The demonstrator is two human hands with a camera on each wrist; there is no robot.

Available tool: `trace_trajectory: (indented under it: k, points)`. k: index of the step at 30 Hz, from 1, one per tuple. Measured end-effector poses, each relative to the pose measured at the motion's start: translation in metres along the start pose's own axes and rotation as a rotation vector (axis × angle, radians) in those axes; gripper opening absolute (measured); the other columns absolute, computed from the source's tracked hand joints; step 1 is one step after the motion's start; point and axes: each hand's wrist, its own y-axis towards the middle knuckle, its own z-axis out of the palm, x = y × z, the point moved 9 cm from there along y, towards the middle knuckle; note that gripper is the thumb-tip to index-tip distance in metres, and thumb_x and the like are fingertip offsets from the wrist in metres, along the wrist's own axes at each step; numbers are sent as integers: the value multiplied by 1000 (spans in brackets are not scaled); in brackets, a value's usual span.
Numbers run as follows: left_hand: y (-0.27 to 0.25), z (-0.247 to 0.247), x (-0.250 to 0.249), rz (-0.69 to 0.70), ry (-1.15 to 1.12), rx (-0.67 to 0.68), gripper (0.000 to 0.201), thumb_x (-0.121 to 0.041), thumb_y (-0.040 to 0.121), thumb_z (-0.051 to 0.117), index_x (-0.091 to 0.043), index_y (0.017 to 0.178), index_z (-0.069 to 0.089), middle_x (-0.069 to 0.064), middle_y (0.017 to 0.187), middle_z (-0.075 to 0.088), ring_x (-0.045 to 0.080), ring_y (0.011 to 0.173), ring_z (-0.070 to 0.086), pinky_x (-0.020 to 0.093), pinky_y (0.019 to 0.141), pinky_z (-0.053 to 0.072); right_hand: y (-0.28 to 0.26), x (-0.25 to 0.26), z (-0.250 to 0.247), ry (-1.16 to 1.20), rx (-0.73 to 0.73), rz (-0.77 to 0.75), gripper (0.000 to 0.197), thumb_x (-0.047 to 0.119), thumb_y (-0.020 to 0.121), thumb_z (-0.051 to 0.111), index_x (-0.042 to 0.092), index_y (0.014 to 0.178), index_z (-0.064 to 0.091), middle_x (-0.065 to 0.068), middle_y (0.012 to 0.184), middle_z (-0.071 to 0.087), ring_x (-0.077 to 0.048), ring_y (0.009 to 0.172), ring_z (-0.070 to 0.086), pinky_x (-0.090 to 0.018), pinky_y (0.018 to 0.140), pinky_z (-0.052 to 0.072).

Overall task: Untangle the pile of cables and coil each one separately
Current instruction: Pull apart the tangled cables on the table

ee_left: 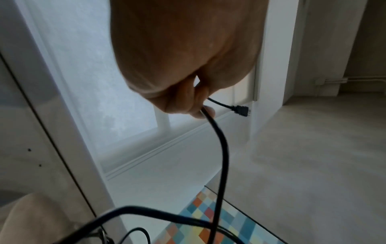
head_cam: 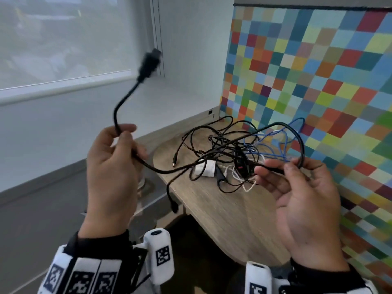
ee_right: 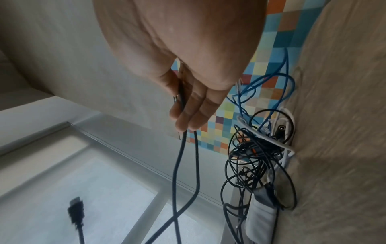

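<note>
A thick black cable (head_cam: 169, 171) stretches between both hands above the tangled pile (head_cam: 231, 151). My left hand (head_cam: 125, 134) pinches it a little below its flat black plug (head_cam: 149, 62), which sticks up in the air. In the left wrist view the left hand's fingers (ee_left: 198, 105) curl round the thick black cable (ee_left: 221, 148). My right hand (head_cam: 282, 168), palm up, holds a loop of the same cable; the right wrist view shows two strands (ee_right: 177, 165) running along its fingers (ee_right: 188, 115). The pile mixes thin black, blue (head_cam: 280, 143) and white cables.
The pile lies on a wooden table (head_cam: 222, 209) against a coloured checked wall panel (head_cam: 318, 81). A white adapter (head_cam: 205, 168) sits in the tangle. One black plug (head_cam: 174, 205) hangs over the table's left edge. A window with a blind (head_cam: 63, 39) is on the left.
</note>
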Motion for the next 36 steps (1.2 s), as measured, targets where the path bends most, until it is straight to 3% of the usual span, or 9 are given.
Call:
trace_trajectory:
  k: [4,9,16,22,24,28,30,32,36]
  points:
    - [3,-2,2,1,80,39,23,-4,102,53,-20,113,65,3,73,65,14,45,41,26,41,29,1,-3,2,18,22,4,13,4,108,46,15,109,53,-20,96,76,-40,90,76,-43,77,62]
    - [-10,27,2,72,244,287,28,2,92,67,-22,97,80,18,82,70,17,56,54,30,50,41,-5,-6,12,20,93,0,16,3,108,43,14,116,53,-21,98,76,-41,91,76,-43,78,62]
    - [-39,64,15,46,551,726,59,21,83,55,-30,96,83,-4,104,75,16,90,70,35,80,58,-10,2,23,68,189,-40,23,2,109,39,19,113,54,-24,99,75,-41,90,75,-40,76,61]
    - [-28,54,16,-5,481,490,36,2,93,60,-31,90,75,-5,90,75,10,85,70,35,78,58,-17,7,34,85,298,-52,27,0,107,37,17,113,56,-20,88,74,-37,80,74,-38,75,61]
    - [-24,49,16,19,474,396,29,-10,94,67,-37,106,69,-12,106,71,5,95,68,35,85,59,-21,8,41,87,353,-51,26,2,103,40,16,115,58,-19,83,73,-35,75,72,-38,74,60]
    - [-30,57,35,-58,483,517,64,-24,96,67,-48,149,39,-22,137,59,2,122,61,28,100,50,-27,6,51,71,438,-47,27,8,99,42,16,118,61,-18,77,69,-33,69,68,-41,73,59]
    - [-36,65,37,-75,484,596,53,-25,100,63,-42,147,45,-17,125,69,2,114,66,29,98,50,-28,5,52,55,448,-58,29,9,101,41,17,120,62,-17,74,67,-32,67,65,-48,77,59]
    - [-39,69,31,-61,488,626,22,-29,103,57,-31,122,69,-4,89,77,19,96,74,45,93,55,-24,4,46,43,394,-76,30,8,104,40,17,120,64,-14,74,67,-29,66,64,-45,76,59]
    - [-28,56,16,-5,411,545,32,-53,87,72,-22,80,74,9,61,68,40,61,63,47,71,51,-8,6,18,67,171,-107,35,3,108,40,19,118,69,-10,83,67,-24,73,63,-44,78,58]
